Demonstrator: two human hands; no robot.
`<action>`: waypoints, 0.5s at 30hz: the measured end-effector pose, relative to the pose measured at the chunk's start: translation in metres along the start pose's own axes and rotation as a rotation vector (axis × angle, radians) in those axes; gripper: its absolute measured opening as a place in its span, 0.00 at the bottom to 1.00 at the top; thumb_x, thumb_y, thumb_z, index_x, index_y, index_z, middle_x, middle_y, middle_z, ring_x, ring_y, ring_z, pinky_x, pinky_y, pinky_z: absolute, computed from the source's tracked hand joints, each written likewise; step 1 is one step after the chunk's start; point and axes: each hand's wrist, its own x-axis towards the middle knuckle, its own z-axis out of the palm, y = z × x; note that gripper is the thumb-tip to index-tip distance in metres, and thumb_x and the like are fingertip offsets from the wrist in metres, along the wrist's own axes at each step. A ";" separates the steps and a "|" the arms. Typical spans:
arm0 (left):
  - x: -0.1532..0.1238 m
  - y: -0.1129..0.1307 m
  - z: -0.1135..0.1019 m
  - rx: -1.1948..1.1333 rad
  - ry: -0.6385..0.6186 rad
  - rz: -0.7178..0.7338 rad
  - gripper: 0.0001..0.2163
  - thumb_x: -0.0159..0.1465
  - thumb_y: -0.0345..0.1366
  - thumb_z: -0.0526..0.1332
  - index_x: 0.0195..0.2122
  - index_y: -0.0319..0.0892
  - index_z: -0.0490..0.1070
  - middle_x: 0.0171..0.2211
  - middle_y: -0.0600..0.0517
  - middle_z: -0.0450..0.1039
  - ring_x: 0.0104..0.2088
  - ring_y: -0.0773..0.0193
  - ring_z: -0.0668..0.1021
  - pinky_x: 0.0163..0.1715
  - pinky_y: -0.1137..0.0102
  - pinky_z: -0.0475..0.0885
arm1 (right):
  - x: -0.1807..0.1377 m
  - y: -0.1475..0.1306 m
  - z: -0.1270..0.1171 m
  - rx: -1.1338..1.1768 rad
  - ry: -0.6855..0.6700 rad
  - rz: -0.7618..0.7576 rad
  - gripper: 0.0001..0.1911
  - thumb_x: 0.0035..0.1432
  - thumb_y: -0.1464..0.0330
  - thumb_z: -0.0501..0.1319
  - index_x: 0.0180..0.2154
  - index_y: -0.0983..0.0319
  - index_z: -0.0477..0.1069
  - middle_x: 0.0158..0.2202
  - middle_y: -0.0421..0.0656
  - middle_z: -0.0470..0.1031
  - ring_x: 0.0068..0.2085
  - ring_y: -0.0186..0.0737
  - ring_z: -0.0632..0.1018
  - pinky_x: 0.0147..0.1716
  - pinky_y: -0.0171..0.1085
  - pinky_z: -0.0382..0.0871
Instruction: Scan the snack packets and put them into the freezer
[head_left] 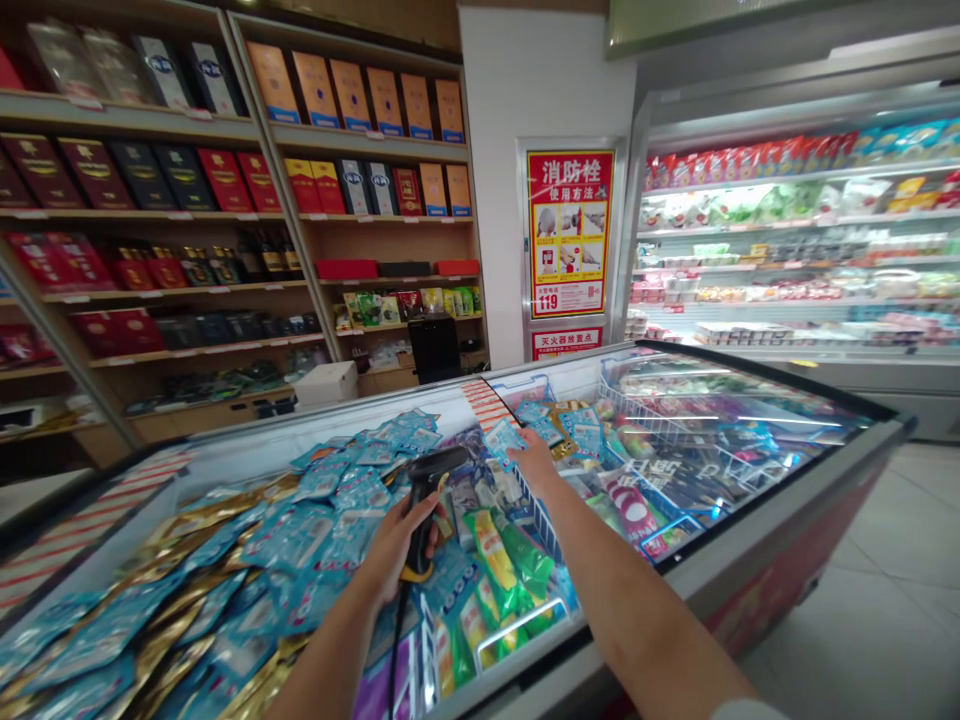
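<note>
My left hand (399, 545) is wrapped round the grip of a black barcode scanner (429, 482) with a yellow base, its cable hanging down toward me. The scanner's head points right over the frozen packets. My right hand (534, 457) reaches further into the open chest freezer (780, 540) and pinches a light blue packet (501, 437) by its lower edge, lifting it a little above the pile. Blue and gold packets (225, 570) fill the freezer's left part; green and yellow ice-cream wrappers (501, 570) lie in a wire basket below my right forearm.
A sliding glass lid (720, 430) covers the freezer's right half. Shelves of boxed goods (187, 180) line the back wall. A red fire-hydrant notice (569, 232) hangs on the white pillar. An open chilled display case (810, 240) stands at the right, with tiled floor (885, 610) beside it.
</note>
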 end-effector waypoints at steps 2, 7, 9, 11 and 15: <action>0.001 0.000 0.000 0.002 -0.002 -0.002 0.20 0.52 0.55 0.69 0.27 0.40 0.74 0.16 0.53 0.68 0.14 0.68 0.69 0.15 0.75 0.62 | 0.000 -0.002 0.000 -0.028 -0.012 0.008 0.24 0.40 0.71 0.63 0.44 0.63 0.71 0.42 0.46 0.80 0.41 0.46 0.80 0.43 0.44 0.74; 0.001 -0.001 0.000 0.015 -0.010 0.010 0.20 0.53 0.55 0.69 0.27 0.40 0.74 0.16 0.53 0.68 0.15 0.68 0.69 0.15 0.75 0.62 | -0.005 -0.009 -0.001 -0.057 -0.043 0.013 0.22 0.41 0.72 0.62 0.43 0.63 0.72 0.41 0.45 0.80 0.41 0.45 0.80 0.42 0.43 0.74; 0.000 -0.001 0.000 0.012 -0.013 0.009 0.20 0.53 0.54 0.69 0.27 0.40 0.74 0.16 0.53 0.68 0.15 0.68 0.69 0.15 0.75 0.61 | -0.007 -0.012 -0.001 -0.068 -0.038 0.012 0.20 0.42 0.72 0.62 0.42 0.62 0.72 0.42 0.45 0.80 0.42 0.45 0.80 0.43 0.43 0.74; 0.000 0.000 0.000 0.010 -0.024 0.003 0.20 0.53 0.54 0.69 0.27 0.40 0.73 0.16 0.53 0.68 0.15 0.68 0.69 0.15 0.75 0.62 | -0.009 -0.015 -0.001 -0.064 -0.025 0.006 0.20 0.42 0.71 0.63 0.42 0.62 0.72 0.42 0.45 0.80 0.43 0.46 0.80 0.44 0.43 0.73; 0.000 0.001 0.001 0.002 -0.023 0.002 0.20 0.53 0.54 0.69 0.27 0.40 0.73 0.15 0.53 0.67 0.15 0.68 0.69 0.15 0.75 0.62 | -0.011 -0.017 -0.002 -0.060 -0.026 0.004 0.21 0.41 0.73 0.63 0.42 0.64 0.72 0.43 0.46 0.80 0.42 0.44 0.80 0.44 0.42 0.73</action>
